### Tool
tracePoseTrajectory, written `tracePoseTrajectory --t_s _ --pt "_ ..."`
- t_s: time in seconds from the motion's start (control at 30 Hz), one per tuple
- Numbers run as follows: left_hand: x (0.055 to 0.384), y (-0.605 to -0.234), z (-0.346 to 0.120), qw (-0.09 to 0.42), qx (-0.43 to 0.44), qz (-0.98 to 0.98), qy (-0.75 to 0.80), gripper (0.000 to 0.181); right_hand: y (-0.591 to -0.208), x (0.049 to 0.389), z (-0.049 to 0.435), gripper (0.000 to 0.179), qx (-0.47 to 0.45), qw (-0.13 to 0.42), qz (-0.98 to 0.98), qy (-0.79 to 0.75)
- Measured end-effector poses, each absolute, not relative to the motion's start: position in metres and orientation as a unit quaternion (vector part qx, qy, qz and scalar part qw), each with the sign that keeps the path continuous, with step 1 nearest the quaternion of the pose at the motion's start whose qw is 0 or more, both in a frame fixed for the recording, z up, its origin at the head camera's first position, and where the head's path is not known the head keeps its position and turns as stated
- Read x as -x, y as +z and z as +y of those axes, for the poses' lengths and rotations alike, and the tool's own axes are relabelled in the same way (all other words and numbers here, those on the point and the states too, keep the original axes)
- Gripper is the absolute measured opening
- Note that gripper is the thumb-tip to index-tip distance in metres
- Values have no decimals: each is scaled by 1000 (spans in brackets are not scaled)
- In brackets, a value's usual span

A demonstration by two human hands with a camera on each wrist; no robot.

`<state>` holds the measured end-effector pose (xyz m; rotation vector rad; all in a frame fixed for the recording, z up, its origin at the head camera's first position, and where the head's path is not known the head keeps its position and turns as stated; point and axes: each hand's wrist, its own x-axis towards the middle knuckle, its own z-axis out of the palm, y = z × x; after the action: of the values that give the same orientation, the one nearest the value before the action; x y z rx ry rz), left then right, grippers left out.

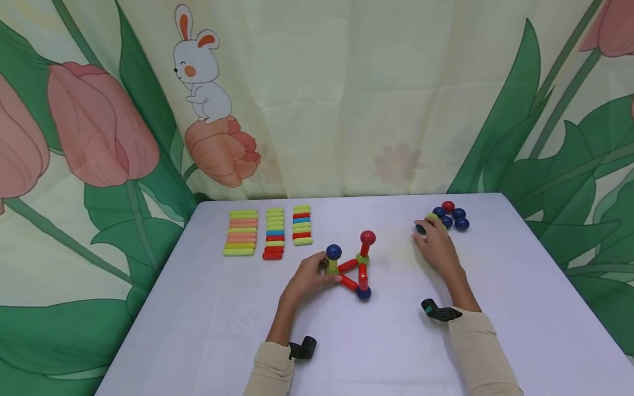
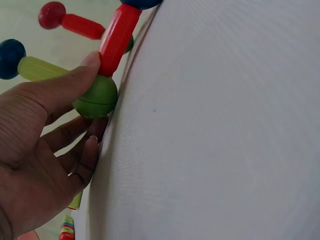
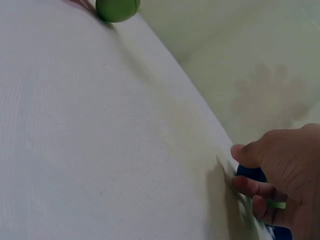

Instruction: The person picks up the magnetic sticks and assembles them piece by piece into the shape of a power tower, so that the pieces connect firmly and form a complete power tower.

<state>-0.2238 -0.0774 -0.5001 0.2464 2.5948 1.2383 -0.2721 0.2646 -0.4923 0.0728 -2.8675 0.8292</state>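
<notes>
A triangular frame of red sticks (image 1: 348, 282) and balls stands mid-table. My left hand (image 1: 311, 279) grips its left corner, thumb and fingers around a green ball (image 2: 96, 99). From that corner rises a yellow-green stick (image 2: 41, 68) topped by a blue ball (image 1: 334, 252). The far green corner ball (image 1: 362, 259) bears a red stick with a red ball (image 1: 368, 237) on top. A dark blue ball (image 1: 364, 293) forms the near corner. Over at the back right, my right hand (image 1: 438, 247) pinches a dark blue ball (image 1: 420, 229) between thumb and fingers, which partly hide it.
Beside the right hand sit several loose balls, blue (image 1: 462, 224), red (image 1: 448, 207) and green (image 1: 432, 217). Three columns of sticks lie at the back left: a left one (image 1: 241, 233), a middle one (image 1: 274, 234) and a right one (image 1: 301, 225). A printed curtain (image 1: 317, 137) hangs behind the white table (image 1: 218, 324).
</notes>
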Motion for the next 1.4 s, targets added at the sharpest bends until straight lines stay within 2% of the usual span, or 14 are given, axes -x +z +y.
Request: tracePoseTrajectory --t_s 0.27,0.43,0.77,1.0,1.2,1.4 --pt "224 -498 -77 143 -98 888 426 41 -497 269 258 44 -70 44 -958 274" --pt "221 -497 -75 141 -106 885 430 40 -495 266 251 45 -58 24 -942 329" --pt "217 -501 -78 146 -147 881 425 36 -467 248 229 44 -100 43 -885 452" --pt "216 -499 -73 127 -116 883 437 37 -438 227 203 41 -176 13 -845 506" --pt "215 -497 -67 115 -86 891 431 38 -440 222 191 39 -235 9 -846 478" --pt "212 -498 -65 109 -85 889 437 33 -449 217 183 40 -246 -3 -848 470"
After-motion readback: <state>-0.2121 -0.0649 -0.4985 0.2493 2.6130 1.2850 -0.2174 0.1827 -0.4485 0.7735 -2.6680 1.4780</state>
